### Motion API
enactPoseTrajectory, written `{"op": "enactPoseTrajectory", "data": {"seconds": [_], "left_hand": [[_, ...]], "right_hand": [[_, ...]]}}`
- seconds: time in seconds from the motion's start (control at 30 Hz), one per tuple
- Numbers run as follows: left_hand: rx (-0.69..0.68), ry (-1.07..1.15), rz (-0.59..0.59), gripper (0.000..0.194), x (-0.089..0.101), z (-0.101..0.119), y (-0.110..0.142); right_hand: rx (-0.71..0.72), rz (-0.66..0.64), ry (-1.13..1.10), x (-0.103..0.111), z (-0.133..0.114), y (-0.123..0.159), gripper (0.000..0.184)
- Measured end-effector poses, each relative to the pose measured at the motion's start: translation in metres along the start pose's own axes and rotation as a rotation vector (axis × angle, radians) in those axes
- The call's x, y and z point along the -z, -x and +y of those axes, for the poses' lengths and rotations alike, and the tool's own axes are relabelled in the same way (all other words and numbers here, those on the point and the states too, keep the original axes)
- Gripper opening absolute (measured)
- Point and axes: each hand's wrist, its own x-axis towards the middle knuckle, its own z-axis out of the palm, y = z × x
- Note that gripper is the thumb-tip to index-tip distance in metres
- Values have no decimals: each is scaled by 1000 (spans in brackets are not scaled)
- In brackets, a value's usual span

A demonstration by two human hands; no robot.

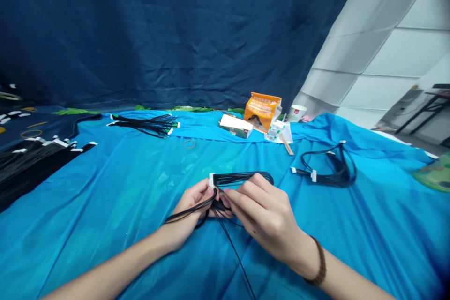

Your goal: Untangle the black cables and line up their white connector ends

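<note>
My left hand (192,206) and my right hand (264,213) meet at the middle of the blue tablecloth (116,187). Both pinch a folded bundle of thin black wires (242,178) with a white connector (211,179) at its end. Loose black strands trail from between the fingers toward me. The right wrist wears a brown beaded bracelet (319,262).
Another coiled black wire bundle (333,171) lies to the right. More wire bundles lie at the far left (147,124) and in a pile at the left edge (31,159). An orange packet (262,110), a white box (235,125), a paper cup (297,112) and a rubber band (189,144) sit at the back.
</note>
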Motion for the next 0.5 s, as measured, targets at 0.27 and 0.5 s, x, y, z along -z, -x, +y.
{"op": "enactPoseTrajectory", "data": {"seconds": [0.27, 0.5], "left_hand": [[-2, 26, -15, 20, 2, -2, 0], [-27, -16, 31, 17, 7, -8, 0]], "right_hand": [[-18, 61, -50, 2, -2, -4, 12], [-14, 78, -80, 1, -4, -4, 9]]}}
